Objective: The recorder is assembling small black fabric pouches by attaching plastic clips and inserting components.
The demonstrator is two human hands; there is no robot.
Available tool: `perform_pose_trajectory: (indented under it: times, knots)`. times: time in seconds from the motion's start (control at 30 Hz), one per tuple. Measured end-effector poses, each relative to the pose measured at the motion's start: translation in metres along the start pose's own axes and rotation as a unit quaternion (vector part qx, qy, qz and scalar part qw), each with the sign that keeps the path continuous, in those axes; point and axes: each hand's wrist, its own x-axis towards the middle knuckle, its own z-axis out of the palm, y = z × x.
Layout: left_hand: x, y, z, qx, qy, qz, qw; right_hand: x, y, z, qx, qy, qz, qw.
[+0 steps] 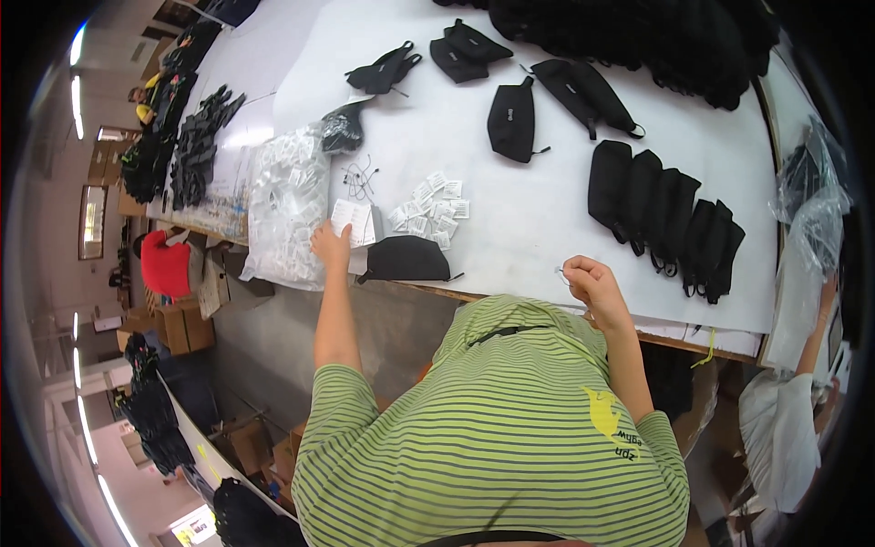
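My left hand (332, 244) is at the near table edge, its thumb and fingers gripping the lower left side of a stack of white printed cards (361, 221). Right beside the stack lies a black zip pouch (407, 259), close to the edge. My right hand (591, 281) is raised over the edge farther right, its fingers pinched on a small thin loop that looks like string. Loose white tags (436, 206) are spread behind the pouch. A few dark tag strings (359, 177) lie tangled beyond the cards.
A clear bag (290, 210) full of white tags lies at left. More black pouches (512, 120) are scattered farther back, with a row (656, 208) at right and a dark heap (638, 41) at the far side. A person in red (167, 264) is beyond the table at left.
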Motion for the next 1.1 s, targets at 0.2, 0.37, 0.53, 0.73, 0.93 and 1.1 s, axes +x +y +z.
perform_pose_trajectory:
  times: [0.2, 0.37, 0.53, 0.73, 0.93, 1.1]
  knots:
    - [-0.004, 0.018, -0.024, 0.068, 0.077, 0.006, 0.995, -0.006, -0.001, 0.016, 0.031, 0.023, 0.000, 0.999]
    - [-0.026, 0.080, -0.060, -0.358, -0.009, 0.034, 0.933, -0.007, -0.009, 0.023, -0.061, 0.046, -0.092, 0.993]
    - [-0.152, 0.232, -0.185, -0.539, -0.191, 0.152, 0.806, -0.007, -0.030, 0.035, -0.157, 0.130, -0.235, 0.950]
    - [-0.201, 0.259, -0.197, -0.687, -0.268, 0.092, 0.669, -0.022, -0.052, 0.060, -0.231, 0.164, -0.357, 0.890]
    - [-0.215, 0.263, -0.202, -0.646, -0.204, 0.156, 0.719, -0.028, -0.054, 0.058, -0.265, 0.188, -0.442, 0.836]
    - [-0.215, 0.263, -0.202, -0.583, -0.114, 0.248, 0.765, -0.027, -0.053, 0.055, -0.272, 0.180, -0.420, 0.847]
